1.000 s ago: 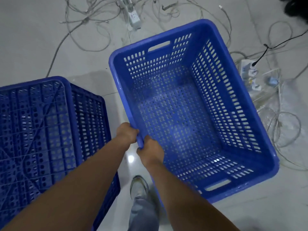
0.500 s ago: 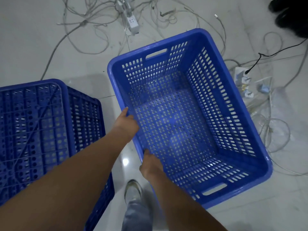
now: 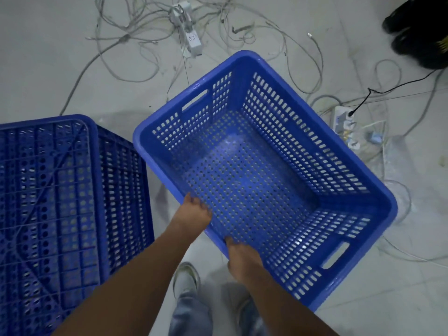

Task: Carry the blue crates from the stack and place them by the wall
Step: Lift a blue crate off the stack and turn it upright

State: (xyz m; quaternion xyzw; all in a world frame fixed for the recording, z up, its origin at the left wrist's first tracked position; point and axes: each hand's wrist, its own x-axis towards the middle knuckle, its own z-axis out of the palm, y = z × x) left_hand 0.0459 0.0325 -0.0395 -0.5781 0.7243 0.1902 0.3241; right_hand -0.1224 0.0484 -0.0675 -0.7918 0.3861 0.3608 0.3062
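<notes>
I have both hands on the near long rim of the open crate (image 3: 254, 170): left hand (image 3: 194, 213) and right hand (image 3: 242, 257), fingers curled over the edge, clasping it. The crate hangs tilted over the floor (image 3: 48, 57), just right of the upturned crate (image 3: 60, 214), which I take for the stack.

Handling, my read: empty, perforated plastic all round, so light but bulky. Walls look stiff, may flex a bit under a one-sided hold. Rim is smooth and rounded, could slip if it swings. Better grip would be the two handle slots, far one (image 3: 195, 100) and near one (image 3: 335, 256), one hand each. Current hold is off-centre, so the far side wants to sag.

Hard to see:
- No wall in view, so the drop spot is unknown.
- Stack is cut off at the left edge; can't count how many crates.
- Can't tell if the crate's far corner touches the floor.
- Cables (image 3: 135, 40) and power strips (image 3: 192, 42) litter the floor ahead, trip risk.
- My shoe (image 3: 186, 277) is partly under the arms.
</notes>
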